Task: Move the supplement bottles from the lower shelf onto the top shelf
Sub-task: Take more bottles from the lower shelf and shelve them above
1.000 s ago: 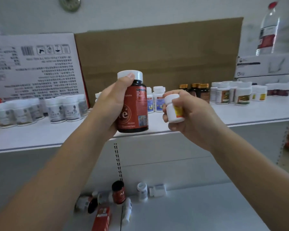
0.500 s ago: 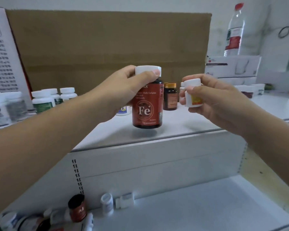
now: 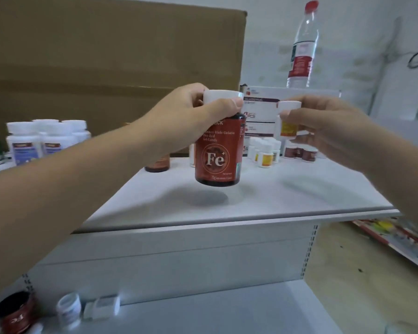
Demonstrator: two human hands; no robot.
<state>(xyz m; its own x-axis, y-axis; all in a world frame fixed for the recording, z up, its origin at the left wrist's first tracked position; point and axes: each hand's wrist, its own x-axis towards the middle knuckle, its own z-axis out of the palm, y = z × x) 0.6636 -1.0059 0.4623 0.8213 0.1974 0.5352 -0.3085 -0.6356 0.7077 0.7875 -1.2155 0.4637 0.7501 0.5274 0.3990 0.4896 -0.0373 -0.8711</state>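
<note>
Head view: the left grip (image 3: pixel 191 119) pinches the white cap of a red Fe bottle (image 3: pixel 217 155), thumb in front and fingers behind. The bottle hangs upright just above the top shelf (image 3: pixel 287 196), with its shadow on the white board beneath it. The right grip (image 3: pixel 328 133) is curled round a small white bottle (image 3: pixel 287 125) with a yellow label, held upright in the air beside the red one, the two apart. Behind them on the top shelf stand a cluster of small yellow-label bottles (image 3: pixel 266 153), more white bottles (image 3: pixel 46 141) to the left, a cardboard sheet (image 3: pixel 106 56) and a water bottle (image 3: pixel 302 44). On the lower shelf (image 3: pixel 227 314) lie a dark red jar (image 3: pixel 15 312) and two white bottles (image 3: pixel 69 309).
</note>
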